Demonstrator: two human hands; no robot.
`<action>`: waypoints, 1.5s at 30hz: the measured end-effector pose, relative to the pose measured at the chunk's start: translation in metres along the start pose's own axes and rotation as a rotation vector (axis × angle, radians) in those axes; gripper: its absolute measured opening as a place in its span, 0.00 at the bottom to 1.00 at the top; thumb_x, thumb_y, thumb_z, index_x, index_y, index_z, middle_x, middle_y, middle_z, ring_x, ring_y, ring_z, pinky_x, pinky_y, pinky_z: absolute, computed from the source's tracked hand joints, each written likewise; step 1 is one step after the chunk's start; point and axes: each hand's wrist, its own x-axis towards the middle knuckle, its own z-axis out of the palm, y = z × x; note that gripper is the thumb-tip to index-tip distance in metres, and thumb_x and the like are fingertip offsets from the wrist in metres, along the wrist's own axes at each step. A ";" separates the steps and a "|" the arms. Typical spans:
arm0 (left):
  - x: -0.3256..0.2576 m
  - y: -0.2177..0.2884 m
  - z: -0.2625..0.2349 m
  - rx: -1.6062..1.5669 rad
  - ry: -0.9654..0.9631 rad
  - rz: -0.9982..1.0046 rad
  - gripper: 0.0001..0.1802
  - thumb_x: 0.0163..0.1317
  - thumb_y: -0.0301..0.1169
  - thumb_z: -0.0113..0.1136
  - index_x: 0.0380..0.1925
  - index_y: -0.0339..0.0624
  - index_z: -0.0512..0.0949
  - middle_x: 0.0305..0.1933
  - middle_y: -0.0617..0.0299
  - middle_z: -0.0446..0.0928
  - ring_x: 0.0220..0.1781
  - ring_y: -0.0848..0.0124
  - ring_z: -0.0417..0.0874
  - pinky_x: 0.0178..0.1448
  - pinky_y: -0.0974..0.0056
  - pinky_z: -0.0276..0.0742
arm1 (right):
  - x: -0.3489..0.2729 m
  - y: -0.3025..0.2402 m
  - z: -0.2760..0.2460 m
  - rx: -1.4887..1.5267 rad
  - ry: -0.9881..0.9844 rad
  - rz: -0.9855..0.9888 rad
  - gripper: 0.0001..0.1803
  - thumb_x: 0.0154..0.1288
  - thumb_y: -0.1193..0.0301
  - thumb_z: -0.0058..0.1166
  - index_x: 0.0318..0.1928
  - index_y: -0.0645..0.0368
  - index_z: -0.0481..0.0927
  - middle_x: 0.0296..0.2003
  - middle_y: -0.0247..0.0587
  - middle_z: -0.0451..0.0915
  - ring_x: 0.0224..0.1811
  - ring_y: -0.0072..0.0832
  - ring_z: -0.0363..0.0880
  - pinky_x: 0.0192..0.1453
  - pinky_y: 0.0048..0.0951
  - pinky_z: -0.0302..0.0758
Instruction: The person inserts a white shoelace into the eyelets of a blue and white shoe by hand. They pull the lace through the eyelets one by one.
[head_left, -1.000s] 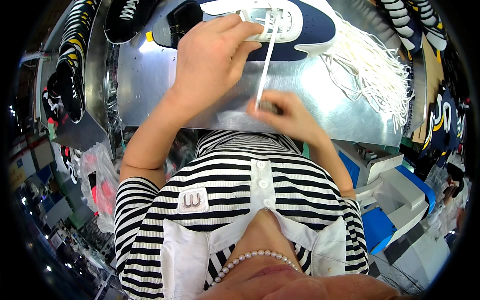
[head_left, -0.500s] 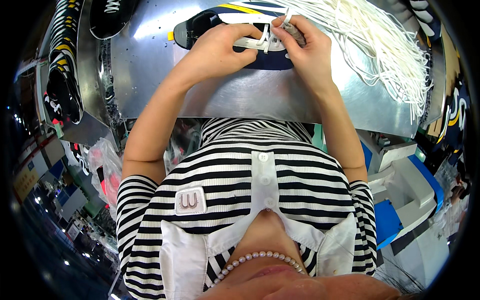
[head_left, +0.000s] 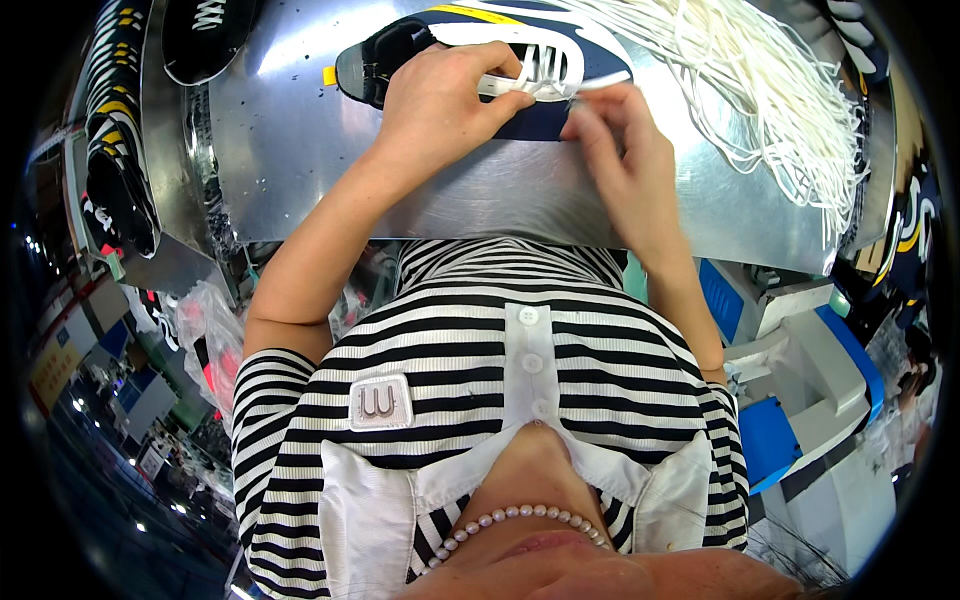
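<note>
A navy shoe (head_left: 530,124) with white and yellow trim lies on its side on the metal table, toe to the right. My left hand (head_left: 440,95) is closed on its upper, with thumb and forefinger at the eyelet edge. White lace (head_left: 545,66) crosses the eyelets, and a loose lace end (head_left: 606,81) stretches right over the toe. My right hand (head_left: 630,150) is just right of the eyelets, beside that end. Motion smears its fingers, so I cannot tell what they grip.
A big heap of white laces (head_left: 770,120) spreads over the right of the metal table (head_left: 300,170). A black shoe (head_left: 205,38) is at the back left. More shoes (head_left: 125,170) line the far left. A blue and grey machine (head_left: 800,370) stands below right.
My right hand has moved right and nearer to me; the wrapped tan handle in it no longer shows. White lace now stretches right. My left hand stays on the shoe.
</note>
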 end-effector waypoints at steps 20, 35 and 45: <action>0.001 0.000 0.009 -0.093 0.086 0.066 0.13 0.52 0.40 0.70 0.30 0.43 0.83 0.28 0.57 0.83 0.29 0.56 0.83 0.35 0.56 0.76 | -0.005 0.011 0.010 -0.146 0.058 -0.056 0.14 0.67 0.70 0.59 0.46 0.64 0.72 0.30 0.43 0.86 0.30 0.36 0.86 0.34 0.32 0.78; -0.029 0.003 -0.001 0.044 0.226 0.260 0.09 0.54 0.30 0.71 0.34 0.43 0.81 0.30 0.61 0.80 0.32 0.61 0.79 0.37 0.62 0.72 | -0.024 0.024 -0.015 -0.316 -0.076 -0.081 0.15 0.63 0.63 0.64 0.44 0.59 0.79 0.26 0.41 0.85 0.27 0.36 0.85 0.32 0.31 0.79; -0.034 0.001 -0.004 0.116 0.286 0.414 0.08 0.50 0.24 0.68 0.30 0.43 0.80 0.27 0.63 0.76 0.32 0.63 0.78 0.35 0.62 0.72 | 0.034 -0.032 0.017 -0.885 -0.229 -0.491 0.09 0.61 0.74 0.56 0.43 0.56 0.79 0.34 0.36 0.86 0.30 0.38 0.84 0.32 0.32 0.78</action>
